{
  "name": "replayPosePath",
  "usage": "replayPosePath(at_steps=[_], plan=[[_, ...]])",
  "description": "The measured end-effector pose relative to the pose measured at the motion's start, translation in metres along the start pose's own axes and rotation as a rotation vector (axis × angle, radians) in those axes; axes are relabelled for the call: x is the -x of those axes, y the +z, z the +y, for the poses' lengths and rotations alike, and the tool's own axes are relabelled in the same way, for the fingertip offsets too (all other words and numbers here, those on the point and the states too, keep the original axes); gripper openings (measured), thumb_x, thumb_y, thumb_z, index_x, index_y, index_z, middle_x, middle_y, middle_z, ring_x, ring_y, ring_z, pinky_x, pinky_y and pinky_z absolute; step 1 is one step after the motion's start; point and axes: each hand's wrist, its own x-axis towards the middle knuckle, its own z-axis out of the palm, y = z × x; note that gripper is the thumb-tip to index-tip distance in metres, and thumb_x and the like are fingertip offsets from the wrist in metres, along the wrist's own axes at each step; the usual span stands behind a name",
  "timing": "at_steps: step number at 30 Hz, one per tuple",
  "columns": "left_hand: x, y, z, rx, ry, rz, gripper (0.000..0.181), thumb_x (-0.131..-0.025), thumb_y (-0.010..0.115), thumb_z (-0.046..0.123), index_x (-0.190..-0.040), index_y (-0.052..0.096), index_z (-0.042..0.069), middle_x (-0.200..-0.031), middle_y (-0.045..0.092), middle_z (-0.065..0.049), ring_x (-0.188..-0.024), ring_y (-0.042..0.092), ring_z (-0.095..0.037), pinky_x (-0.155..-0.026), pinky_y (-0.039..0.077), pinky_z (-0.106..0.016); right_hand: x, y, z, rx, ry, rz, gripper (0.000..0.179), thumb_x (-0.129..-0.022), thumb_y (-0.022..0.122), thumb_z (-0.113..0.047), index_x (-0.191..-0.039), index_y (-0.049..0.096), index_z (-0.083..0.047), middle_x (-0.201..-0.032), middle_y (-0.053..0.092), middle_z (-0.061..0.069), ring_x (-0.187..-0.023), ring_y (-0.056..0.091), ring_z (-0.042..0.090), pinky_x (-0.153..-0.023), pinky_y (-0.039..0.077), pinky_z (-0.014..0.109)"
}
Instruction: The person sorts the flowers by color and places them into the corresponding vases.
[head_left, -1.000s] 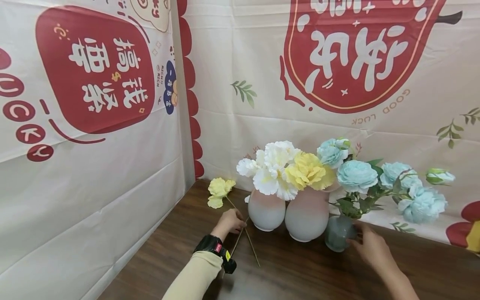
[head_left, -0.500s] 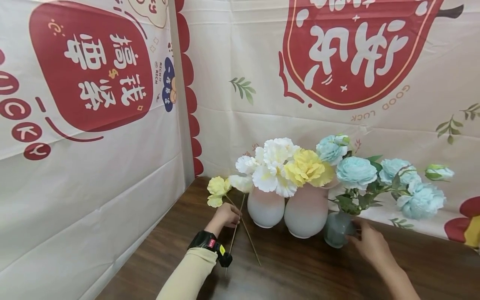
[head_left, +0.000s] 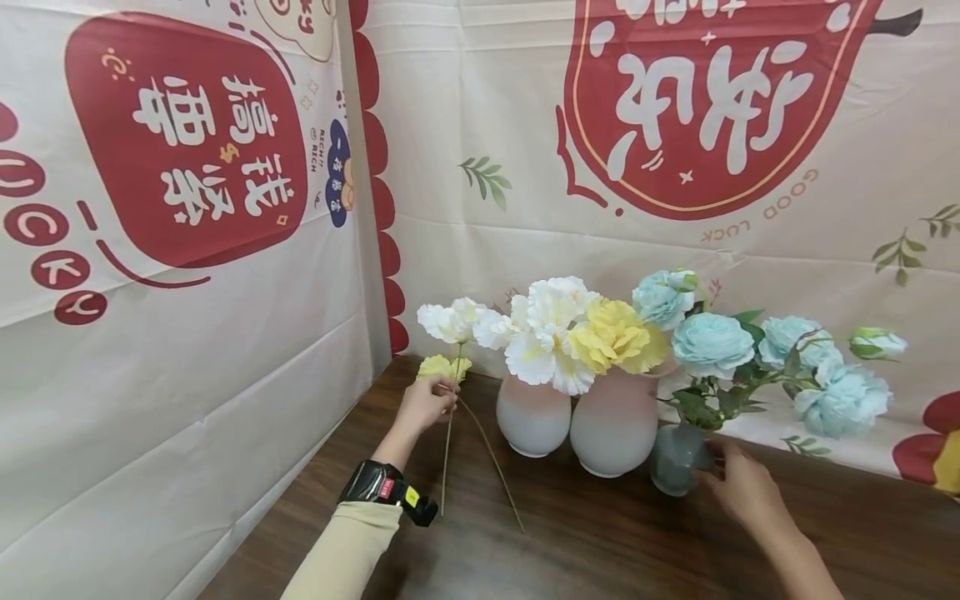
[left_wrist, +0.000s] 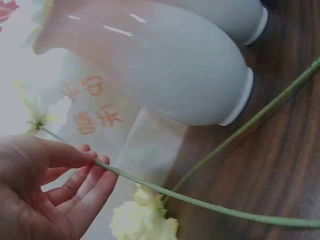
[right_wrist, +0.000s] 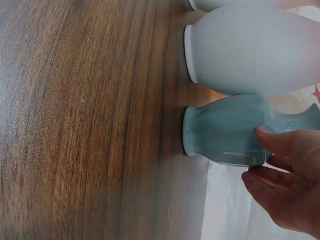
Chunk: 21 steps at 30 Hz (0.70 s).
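Note:
My left hand (head_left: 426, 404) pinches the thin stem (left_wrist: 210, 204) of a white artificial flower (head_left: 452, 320) between thumb and fingertips, holding it upright left of the vases. Behind that hand a yellow flower (head_left: 454, 367) lies on the table, partly hidden, its stem slanting toward the front. On the right, my right hand (head_left: 746, 492) holds the side of a small blue-green vase (right_wrist: 230, 130), thumb on its near face and fingers at its edge. Pale blue artificial flowers (head_left: 712, 346) with green leaves stand in this vase and lean right.
Two larger white-and-pink vases (head_left: 534, 421) stand side by side between my hands. White blooms (head_left: 555, 333) and yellow blooms (head_left: 617, 335) rise above them. Printed cloth (head_left: 450, 250) covers the walls behind and left of the brown wooden table (head_left: 585, 542).
My left hand has moved left and away from me, lifting the white flower out from beside the left vase, off the yellow flower's stem. My right hand stays at the blue-green vase.

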Motion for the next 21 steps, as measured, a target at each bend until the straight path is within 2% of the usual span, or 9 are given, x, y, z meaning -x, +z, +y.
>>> replayPosePath(at_steps=[4, 11, 13, 19, 21], plan=[[0.003, -0.008, 0.011, 0.012, 0.057, 0.057, 0.013, -0.090, 0.064, -0.001, -0.102, 0.069, -0.001, -0.104, 0.071, -0.026, -0.088, 0.073, -0.031, -0.068, 0.064, -0.035, 0.002, -0.001, 0.000, -0.008, -0.011, 0.017, 0.057, -0.088, 0.073, -0.008, -0.129, 0.045, 0.018, -0.125, 0.054, 0.042, -0.104, 0.063, 0.054, -0.078, 0.057, 0.055], [0.004, -0.015, 0.024, 0.038, 0.128, 0.110, 0.018, -0.091, 0.063, -0.001, -0.108, 0.068, -0.005, -0.101, 0.070, -0.020, -0.091, 0.073, -0.034, -0.068, 0.063, -0.031, 0.003, 0.000, -0.001, -0.010, -0.002, 0.020, 0.057, -0.087, 0.073, -0.007, -0.130, 0.045, 0.018, -0.124, 0.054, 0.042, -0.104, 0.063, 0.054, -0.078, 0.057, 0.055], [0.005, -0.016, 0.029, 0.064, 0.156, 0.118, 0.018, -0.091, 0.063, -0.003, -0.109, 0.067, -0.006, -0.102, 0.069, -0.022, -0.092, 0.073, -0.036, -0.070, 0.063, -0.031, 0.003, 0.000, -0.002, -0.014, 0.002, 0.018, 0.057, -0.087, 0.073, -0.006, -0.130, 0.045, 0.018, -0.124, 0.054, 0.042, -0.104, 0.063, 0.054, -0.079, 0.057, 0.055], [0.013, -0.017, 0.051, 0.144, 0.257, 0.120, 0.015, -0.093, 0.062, -0.003, -0.107, 0.067, -0.004, -0.107, 0.068, -0.025, -0.089, 0.072, -0.029, -0.072, 0.063, -0.030, 0.005, -0.001, -0.001, -0.013, 0.005, 0.024, 0.057, -0.087, 0.073, -0.007, -0.129, 0.045, 0.019, -0.123, 0.054, 0.042, -0.104, 0.063, 0.054, -0.078, 0.057, 0.055], [0.018, -0.016, 0.058, 0.188, 0.301, 0.113, 0.016, -0.093, 0.061, -0.004, -0.108, 0.065, -0.005, -0.110, 0.066, -0.027, -0.093, 0.071, -0.033, -0.075, 0.063, -0.031, 0.005, -0.001, -0.001, -0.012, 0.006, 0.023, 0.057, -0.087, 0.073, -0.007, -0.129, 0.045, 0.019, -0.123, 0.054, 0.042, -0.103, 0.063, 0.054, -0.078, 0.057, 0.055]])
